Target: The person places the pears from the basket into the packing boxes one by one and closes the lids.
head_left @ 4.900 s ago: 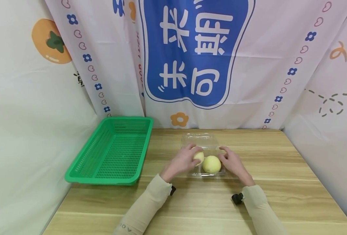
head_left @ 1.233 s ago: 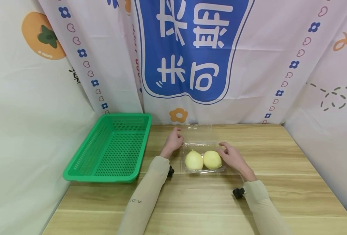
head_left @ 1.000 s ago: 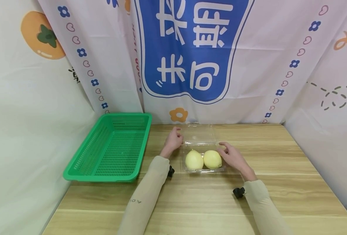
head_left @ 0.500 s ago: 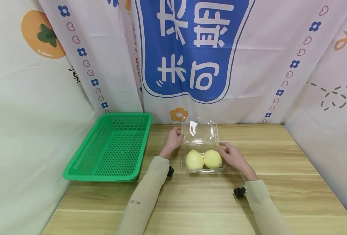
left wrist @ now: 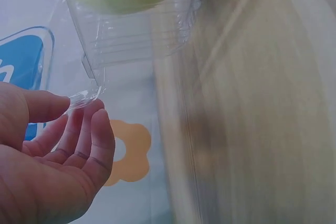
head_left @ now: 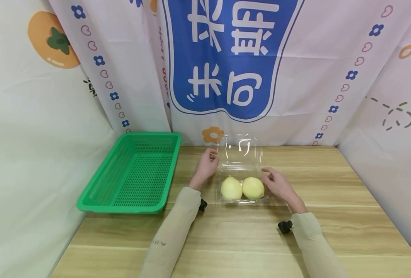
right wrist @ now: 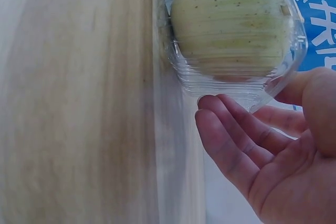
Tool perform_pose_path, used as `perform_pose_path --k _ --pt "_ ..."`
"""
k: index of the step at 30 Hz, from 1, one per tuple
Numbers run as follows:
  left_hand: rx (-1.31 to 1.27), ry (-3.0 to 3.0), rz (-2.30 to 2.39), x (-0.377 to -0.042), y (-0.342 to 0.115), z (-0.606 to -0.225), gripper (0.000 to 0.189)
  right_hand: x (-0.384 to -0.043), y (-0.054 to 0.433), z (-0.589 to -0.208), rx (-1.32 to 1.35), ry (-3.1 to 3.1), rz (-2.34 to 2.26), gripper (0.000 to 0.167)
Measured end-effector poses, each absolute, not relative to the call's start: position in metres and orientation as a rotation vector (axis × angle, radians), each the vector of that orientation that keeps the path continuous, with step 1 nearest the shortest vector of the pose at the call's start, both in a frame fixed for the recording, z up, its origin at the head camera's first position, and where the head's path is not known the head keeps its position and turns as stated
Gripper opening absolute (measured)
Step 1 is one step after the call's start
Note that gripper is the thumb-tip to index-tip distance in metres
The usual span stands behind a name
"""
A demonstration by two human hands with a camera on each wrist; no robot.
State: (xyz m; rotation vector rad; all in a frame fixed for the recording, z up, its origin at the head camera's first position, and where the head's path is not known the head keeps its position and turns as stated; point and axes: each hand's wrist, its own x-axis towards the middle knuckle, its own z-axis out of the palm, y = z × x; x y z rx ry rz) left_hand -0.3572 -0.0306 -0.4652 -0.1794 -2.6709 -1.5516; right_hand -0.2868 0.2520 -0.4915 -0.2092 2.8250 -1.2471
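A clear plastic clamshell box point(head_left: 244, 201) sits on the wooden table, its hinged lid point(head_left: 240, 152) tilted up at the back. Two pale yellow pears, a left one point(head_left: 231, 189) and a right one point(head_left: 253, 188), lie side by side in its base. At the lid's left edge, my left hand point(head_left: 205, 166) pinches the thin plastic between thumb point(left wrist: 50, 106) and fingers. My right hand point(head_left: 278, 185) holds the box's right side; in the right wrist view its thumb is at the rim and its fingers point(right wrist: 226, 145) lie against the ribbed wall beside a speckled pear point(right wrist: 231, 24).
A green perforated plastic basket point(head_left: 173, 170) stands at the left of the table, with no fruit in it. Behind the table point(head_left: 247, 239) hangs a printed white cloth point(head_left: 296, 127), close to the raised lid. More cloth covers both sides.
My left hand has let go of the left pear in the box and moved back to the lid. The lid has swung up from lying flat. My right hand has stayed at the box's right side.
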Motion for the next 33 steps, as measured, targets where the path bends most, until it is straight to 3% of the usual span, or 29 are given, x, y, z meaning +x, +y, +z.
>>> perform_pose_path --k 20,33 --pt "-0.383 -2.642 -1.357 -0.339 -0.035 -0.47 0.007 -0.284 0.262 -0.488 -0.225 2.715 -1.378 0.043" --pt "-0.531 -2.668 -1.176 -0.328 -0.04 -0.468 0.008 -0.286 0.267 -0.49 -0.149 2.49 -1.594 0.044"
